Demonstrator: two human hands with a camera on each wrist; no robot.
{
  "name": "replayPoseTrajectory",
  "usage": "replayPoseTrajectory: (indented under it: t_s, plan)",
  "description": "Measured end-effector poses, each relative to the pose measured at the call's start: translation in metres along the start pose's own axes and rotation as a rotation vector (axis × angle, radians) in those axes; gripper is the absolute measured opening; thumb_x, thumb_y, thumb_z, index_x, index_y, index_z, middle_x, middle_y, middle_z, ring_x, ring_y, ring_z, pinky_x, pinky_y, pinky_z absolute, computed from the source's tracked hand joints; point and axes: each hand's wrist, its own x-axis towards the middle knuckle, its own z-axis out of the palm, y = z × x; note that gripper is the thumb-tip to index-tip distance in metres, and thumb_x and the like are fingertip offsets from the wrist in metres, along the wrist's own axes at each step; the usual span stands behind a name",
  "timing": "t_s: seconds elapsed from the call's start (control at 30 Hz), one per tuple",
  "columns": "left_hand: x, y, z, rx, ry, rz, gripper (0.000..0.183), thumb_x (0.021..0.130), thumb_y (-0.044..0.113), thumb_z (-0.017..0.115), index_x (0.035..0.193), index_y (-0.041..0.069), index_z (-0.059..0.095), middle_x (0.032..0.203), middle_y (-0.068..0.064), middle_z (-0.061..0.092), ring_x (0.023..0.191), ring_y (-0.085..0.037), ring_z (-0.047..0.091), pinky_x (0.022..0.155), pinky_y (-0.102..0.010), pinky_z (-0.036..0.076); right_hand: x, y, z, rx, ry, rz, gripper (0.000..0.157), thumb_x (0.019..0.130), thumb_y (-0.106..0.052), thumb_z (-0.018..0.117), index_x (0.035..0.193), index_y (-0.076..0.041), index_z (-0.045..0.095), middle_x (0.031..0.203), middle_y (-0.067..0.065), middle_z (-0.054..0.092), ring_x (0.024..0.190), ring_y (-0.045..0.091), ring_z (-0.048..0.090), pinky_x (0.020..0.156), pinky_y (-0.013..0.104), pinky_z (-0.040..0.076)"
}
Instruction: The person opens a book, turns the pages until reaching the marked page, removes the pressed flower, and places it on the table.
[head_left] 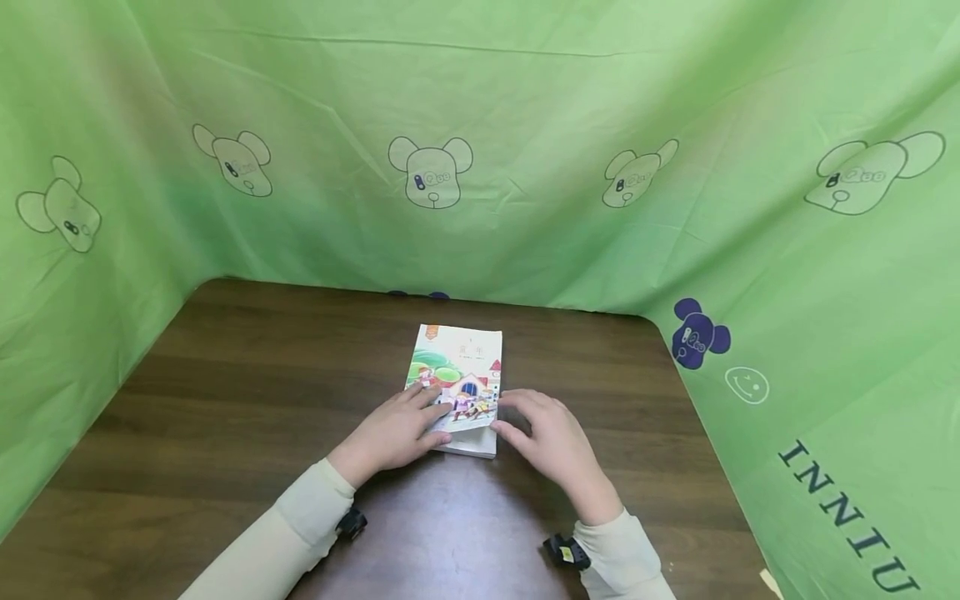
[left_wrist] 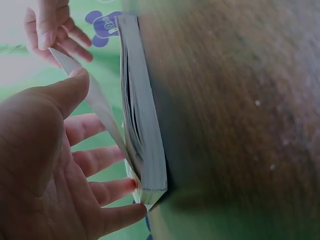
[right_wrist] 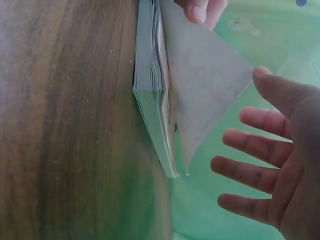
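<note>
A paperback book [head_left: 476,346] with an illustrated white cover lies on the table, its bottom edge towards me. The front cover [right_wrist: 207,75] is lifted at its lower right corner, apart from the page block [left_wrist: 145,115]. My left hand [head_left: 397,429] rests its spread fingers on the cover's lower left, with the thumb [left_wrist: 80,82] at the cover's bottom edge. At the book's right side, my right hand [head_left: 551,437] touches the raised corner with its thumb [right_wrist: 262,75]. Its other fingers [right_wrist: 250,172] extend loosely, apart from the cover in the right wrist view.
The brown wooden table [head_left: 247,392] reaches back to a green cloth curtain [head_left: 525,92] printed with bear heads, which also hangs along both sides. Each wrist carries a small black device [head_left: 566,552]. A small pale object [head_left: 770,583] shows at the table's right edge.
</note>
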Motion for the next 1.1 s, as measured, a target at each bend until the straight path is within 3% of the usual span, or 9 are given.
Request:
replayPoseTrajectory:
  t_s: [0.47,0.6,0.83,1.1]
  plan:
    - [-0.007,-0.001,-0.003,-0.066,0.095,-0.053,0.052,0.104,0.049,0.054,0.147,0.020,0.058,0.150,-0.006,0.056,0.141,-0.027,0.050,0.116,-0.048,0.040,-0.003,0.009,0.011,-0.006,0.016,-0.105,0.036,0.090,-0.038,0.078,0.118,-0.015,0.074,0.128,0.004,0.071,0.123,0.025,0.064,0.106,0.050,0.048]
    - [-0.012,-0.002,-0.005,-0.071,0.164,-0.064,0.054,0.102,0.047,0.059,0.150,0.022,0.055,0.152,-0.004,0.055,0.140,-0.027,0.052,0.111,-0.050,0.045,-0.004,0.009,0.015,-0.011,-0.001,-0.116,0.038,0.089,-0.038,0.080,0.118,-0.015,0.074,0.130,0.005,0.070,0.125,0.026,0.063,0.107,0.051,0.047]
    - [-0.021,-0.004,-0.014,-0.040,0.372,-0.029,0.076,0.093,0.036,0.077,0.158,0.024,0.040,0.155,-0.004,0.050,0.136,-0.029,0.054,0.103,-0.054,0.050,-0.005,0.009,0.019,-0.010,-0.056,-0.122,0.043,0.088,-0.037,0.081,0.122,-0.013,0.073,0.136,0.006,0.067,0.131,0.029,0.059,0.111,0.051,0.043]
    - [-0.031,-0.010,-0.025,0.019,0.485,-0.053,0.109,0.081,0.031,0.089,0.165,0.016,0.021,0.164,-0.011,0.034,0.143,-0.035,0.043,0.109,-0.056,0.043,-0.006,0.011,0.021,0.012,-0.144,-0.139,0.047,0.090,-0.038,0.079,0.129,-0.014,0.069,0.145,0.008,0.061,0.139,0.031,0.052,0.115,0.053,0.038]
